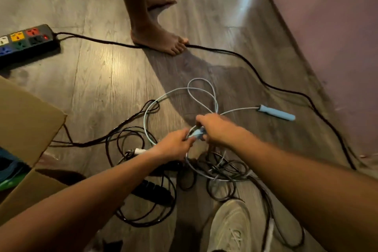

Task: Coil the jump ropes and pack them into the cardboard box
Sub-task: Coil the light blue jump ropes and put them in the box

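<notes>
While both hands meet at the centre of the frame, the left hand (176, 143) and right hand (216, 127) curl their fingers round one blue handle (197, 133) of the light-blue jump rope (199, 79). Its cord sprawls in loose loops on the floor above them, with the far handle (276, 112) lying at centre right. Coiling looks barely begun. The next move calls for gathering even loops toward that far handle. The tangled black ropes (221, 170) beneath may snag the cord. The cardboard box (26, 120) waits at the left edge, and a power strip (26, 43) and someone's bare foot (159, 39) lie beyond.
</notes>
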